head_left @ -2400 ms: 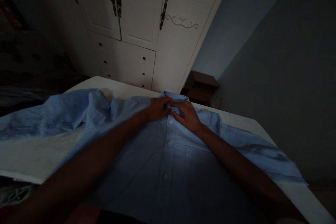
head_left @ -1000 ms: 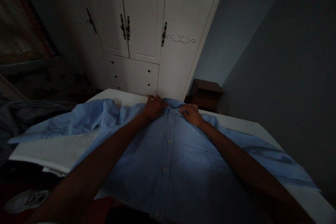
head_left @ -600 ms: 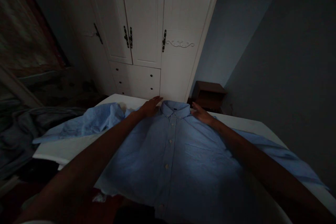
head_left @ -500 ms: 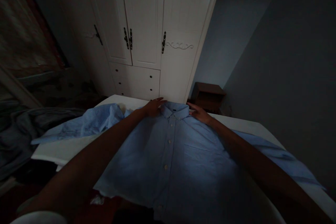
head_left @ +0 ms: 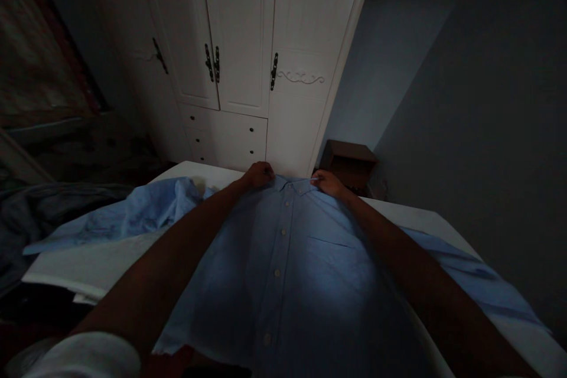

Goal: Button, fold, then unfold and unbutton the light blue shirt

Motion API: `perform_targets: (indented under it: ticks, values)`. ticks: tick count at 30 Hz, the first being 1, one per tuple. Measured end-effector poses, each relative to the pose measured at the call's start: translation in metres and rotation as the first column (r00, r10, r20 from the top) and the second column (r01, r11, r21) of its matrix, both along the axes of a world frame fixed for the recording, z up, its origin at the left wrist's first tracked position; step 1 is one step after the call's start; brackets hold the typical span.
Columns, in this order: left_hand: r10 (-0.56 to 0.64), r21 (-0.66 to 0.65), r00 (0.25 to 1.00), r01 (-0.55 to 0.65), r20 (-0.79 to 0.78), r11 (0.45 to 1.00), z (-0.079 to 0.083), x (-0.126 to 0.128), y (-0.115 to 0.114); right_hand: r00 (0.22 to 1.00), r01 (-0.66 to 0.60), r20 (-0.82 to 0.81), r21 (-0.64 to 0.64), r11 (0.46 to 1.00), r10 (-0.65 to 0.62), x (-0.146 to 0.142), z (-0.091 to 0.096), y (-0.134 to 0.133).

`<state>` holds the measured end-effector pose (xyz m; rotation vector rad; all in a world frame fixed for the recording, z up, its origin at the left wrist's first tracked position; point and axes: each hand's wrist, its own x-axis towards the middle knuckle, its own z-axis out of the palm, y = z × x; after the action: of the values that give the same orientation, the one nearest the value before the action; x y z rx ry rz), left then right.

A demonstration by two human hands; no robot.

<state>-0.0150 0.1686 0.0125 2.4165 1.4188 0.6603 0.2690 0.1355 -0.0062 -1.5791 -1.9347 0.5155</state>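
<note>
A light blue button-up shirt [head_left: 305, 260] lies front up, its collar at the far end and its row of buttons running towards me. My left hand [head_left: 260, 174] is closed on the shirt beside the left end of the collar. At the collar's other end, my right hand [head_left: 326, 182] pinches the fabric between thumb and fingers. One sleeve lies bunched out to the left, and the other stretches to the right beyond my right forearm. The shirt's lower end runs out of view.
Under the shirt is a white table [head_left: 416, 211]. A white wardrobe [head_left: 239, 29] with dark handles stands behind it. To the back right is a brown cabinet [head_left: 352, 150]; dark, crumpled cloth [head_left: 57, 207] lies at the left.
Both hands have gone from stretched fingers beside the collar to closed grips on it. The collar has been drawn flatter and now shows less of its inside.
</note>
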Motion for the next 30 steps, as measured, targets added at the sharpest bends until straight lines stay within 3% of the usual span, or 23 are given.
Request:
perform_targets:
  ticks: [5,9,16,22,26,30]
  values:
    - [0.130,-0.015,0.991,-0.130,-0.021,0.991,-0.009,0.011,-0.001,0.989,0.124,0.089,-0.031,0.992,-0.121,-0.013,-0.002,0.013]
    - [0.173,-0.065,0.981,-0.179,-0.093,0.982,-0.008,0.008,0.001,0.981,0.149,0.133,-0.040,0.988,-0.142,-0.021,-0.004,0.012]
    - [0.037,-0.267,0.956,-0.118,-0.291,0.957,0.022,-0.051,0.004,0.989,0.120,0.102,-0.122,0.985,-0.108,0.000,0.012,-0.016]
    - [-0.107,-0.485,0.937,-0.073,-0.333,0.871,0.039,-0.092,-0.015,0.986,-0.107,0.083,-0.356,0.928,0.145,0.050,0.029,-0.037]
    - [-0.097,-0.468,0.934,-0.081,-0.344,0.880,0.036,-0.094,-0.018,0.985,-0.123,0.077,-0.297,0.947,0.153,0.062,0.023,-0.038]
    - [0.037,-0.339,0.937,-0.162,-0.348,0.927,0.031,-0.094,-0.013,0.992,-0.034,0.112,-0.204,0.978,0.058,0.063,0.012,-0.034]
